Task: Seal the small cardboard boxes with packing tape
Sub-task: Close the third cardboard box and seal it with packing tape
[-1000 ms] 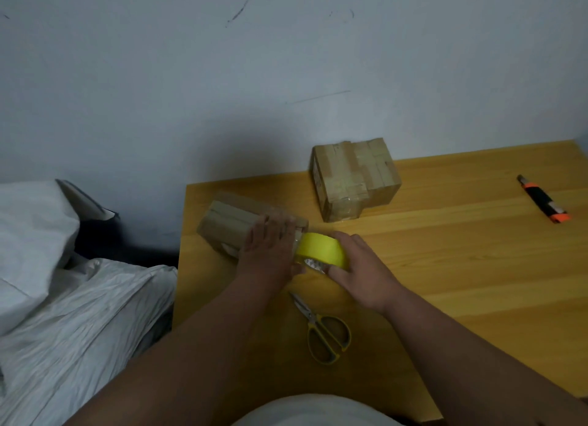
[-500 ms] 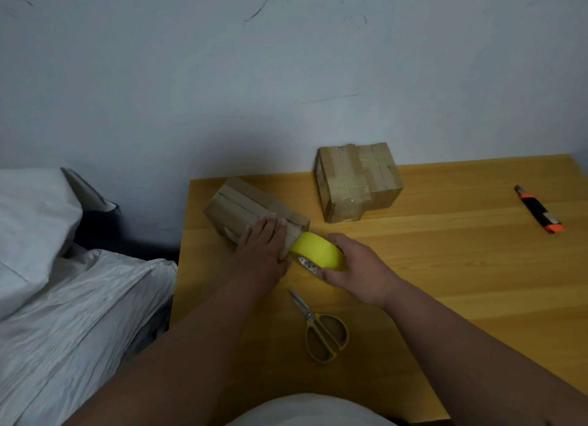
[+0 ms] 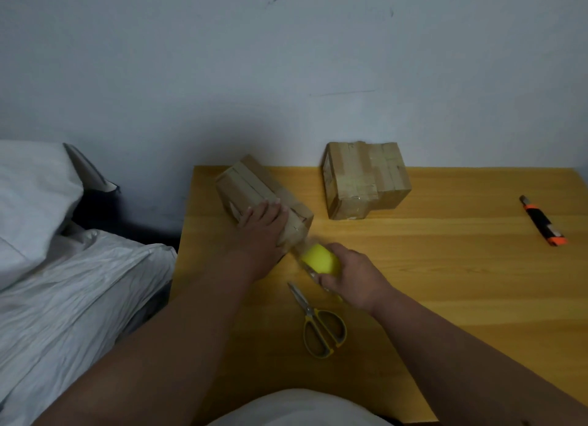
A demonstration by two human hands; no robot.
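Left hand [image 3: 262, 226]: flat, fingers straight, pressing on the near box [image 3: 254, 193] at the table's [image 3: 445, 266] left rear.
Right hand [image 3: 353, 277]: fingers curled round the yellow tape roll [image 3: 319, 260] (just beside that box).
Taped boxes [image 3: 366, 179]: near the wall.
Scissors [image 3: 318, 323]: beneath the roll.
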